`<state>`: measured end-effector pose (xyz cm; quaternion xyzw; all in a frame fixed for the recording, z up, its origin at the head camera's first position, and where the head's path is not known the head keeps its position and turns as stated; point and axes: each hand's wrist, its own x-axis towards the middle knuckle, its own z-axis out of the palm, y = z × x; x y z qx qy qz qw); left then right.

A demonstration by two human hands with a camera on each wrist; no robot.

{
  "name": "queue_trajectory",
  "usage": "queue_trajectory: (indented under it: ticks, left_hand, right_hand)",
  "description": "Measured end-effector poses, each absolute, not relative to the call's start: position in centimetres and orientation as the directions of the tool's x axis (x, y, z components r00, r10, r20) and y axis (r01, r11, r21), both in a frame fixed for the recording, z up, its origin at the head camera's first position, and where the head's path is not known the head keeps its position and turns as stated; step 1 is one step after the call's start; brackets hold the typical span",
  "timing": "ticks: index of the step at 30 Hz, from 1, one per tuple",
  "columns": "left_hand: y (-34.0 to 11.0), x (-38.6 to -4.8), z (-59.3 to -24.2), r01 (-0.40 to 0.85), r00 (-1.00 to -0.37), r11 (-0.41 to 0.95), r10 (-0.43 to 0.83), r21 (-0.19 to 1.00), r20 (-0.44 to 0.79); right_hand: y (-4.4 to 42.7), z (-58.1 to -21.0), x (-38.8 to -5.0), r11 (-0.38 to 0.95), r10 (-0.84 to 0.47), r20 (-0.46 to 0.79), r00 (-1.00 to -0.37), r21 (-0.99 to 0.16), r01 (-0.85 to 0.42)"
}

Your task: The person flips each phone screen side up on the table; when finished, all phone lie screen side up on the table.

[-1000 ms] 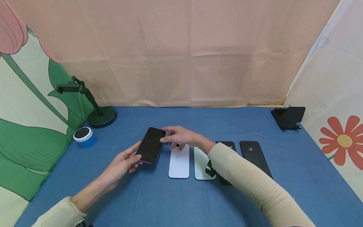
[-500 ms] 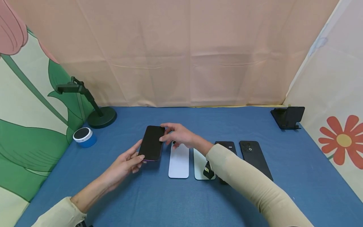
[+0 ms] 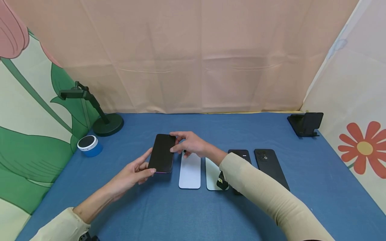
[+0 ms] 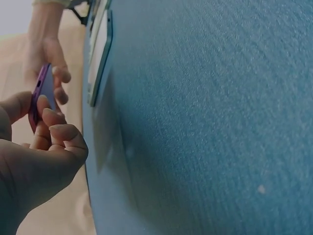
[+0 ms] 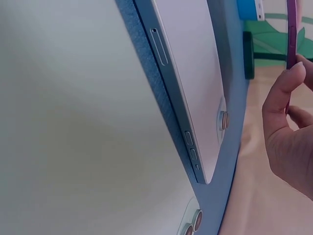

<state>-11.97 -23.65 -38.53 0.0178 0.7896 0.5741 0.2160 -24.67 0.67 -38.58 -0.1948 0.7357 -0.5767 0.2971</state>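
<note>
A smartphone with a black screen and a purple edge is held above the table, tilted up toward the head camera. My left hand grips its lower left corner, the thumb on the front and the fingers behind. At the upper right edge, my right hand pinches it between thumb and fingers. The left wrist view shows the purple edge and curled left fingers under the phone. From the right wrist, the right hand is seen pinching the thin purple side.
Face down below the right arm lie a white phone, a pale green phone, a black phone partly hidden by the sleeve, and a dark phone. A blue jar, a black lamp-like stand and a phone holder stand behind.
The held phone has turned a little, its long side standing straighter in the head view. My left thumb has shifted slightly right along its lower edge. The right hand keeps its place.
</note>
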Motion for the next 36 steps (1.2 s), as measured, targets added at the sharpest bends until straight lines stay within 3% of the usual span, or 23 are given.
queue_trajectory:
  ticks: [26,36]
  left_hand:
    - [-24.8,-12.3,-39.1,-0.310,-0.797,0.473,0.343,0.825,-0.496]
    - [-24.9,-12.3,-39.6,-0.245,-0.785,0.506,0.396,0.827,-0.475]
  right_hand:
    - [-0.8,-39.6,-23.6,0.436,-0.583,-0.450,-0.676,-0.876,0.207]
    - [-1.3,-39.4,-23.3,0.495,-0.560,-0.448,-0.697,-0.855,0.152]
